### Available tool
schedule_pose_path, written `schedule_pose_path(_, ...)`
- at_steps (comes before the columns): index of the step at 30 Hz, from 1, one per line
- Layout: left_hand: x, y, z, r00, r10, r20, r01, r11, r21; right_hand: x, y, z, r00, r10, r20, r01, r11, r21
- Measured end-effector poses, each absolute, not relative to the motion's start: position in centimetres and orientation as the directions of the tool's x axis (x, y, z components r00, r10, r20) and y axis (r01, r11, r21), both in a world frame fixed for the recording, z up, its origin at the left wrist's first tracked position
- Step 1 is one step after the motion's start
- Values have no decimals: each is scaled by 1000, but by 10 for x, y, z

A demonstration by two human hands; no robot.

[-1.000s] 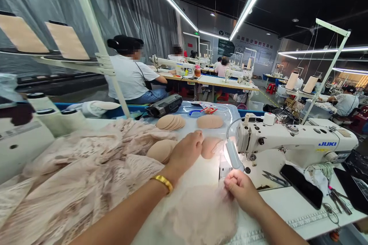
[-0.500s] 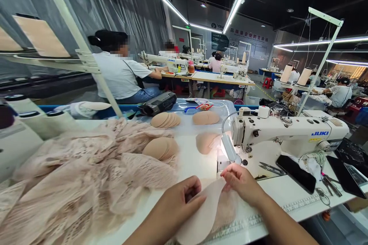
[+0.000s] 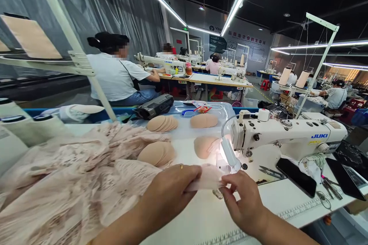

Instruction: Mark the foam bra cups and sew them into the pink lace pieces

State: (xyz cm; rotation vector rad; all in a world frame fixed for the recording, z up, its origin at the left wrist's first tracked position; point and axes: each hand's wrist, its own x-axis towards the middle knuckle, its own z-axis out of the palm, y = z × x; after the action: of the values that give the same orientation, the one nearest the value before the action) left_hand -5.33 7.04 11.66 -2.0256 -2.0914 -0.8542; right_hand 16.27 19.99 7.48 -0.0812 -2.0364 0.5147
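Observation:
A pale beige bra pad point(image 3: 208, 178) with thin sheer fabric on it is stretched between my two hands in front of the sewing machine point(image 3: 283, 134), seen foreshortened and a little blurred. My left hand point(image 3: 174, 183) is closed on its left end, thumb on top, the other fingers mostly hidden. Thumb and fingertips of my right hand point(image 3: 245, 199) pinch its right end, just below the lit machine lamp point(image 3: 228, 151). A small bit of lace hangs under the pad near the right fingertips. The needle area is partly hidden behind the lamp.
Crumpled lace fabric point(image 3: 77, 176) covers the table's left side. Stacks of beige pads point(image 3: 158, 153) lie beyond my hands, some on a clear plastic lid point(image 3: 184, 132). Thread snips point(image 3: 271, 172), a black phone point(image 3: 296, 176) and scissors lie at right. A co-worker point(image 3: 115, 72) sits ahead.
Both hands have moved up and away from me, towards the machine. The pad, which hung low with its broad face showing, is now raised and nearly edge-on. My left fingers have closed on it.

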Motion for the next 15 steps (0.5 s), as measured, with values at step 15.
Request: schedule_pose_path(15,-22,132,56,320,881,349,943,-331,-30,175,292,42,-838,-152,524,-184,983,-10)
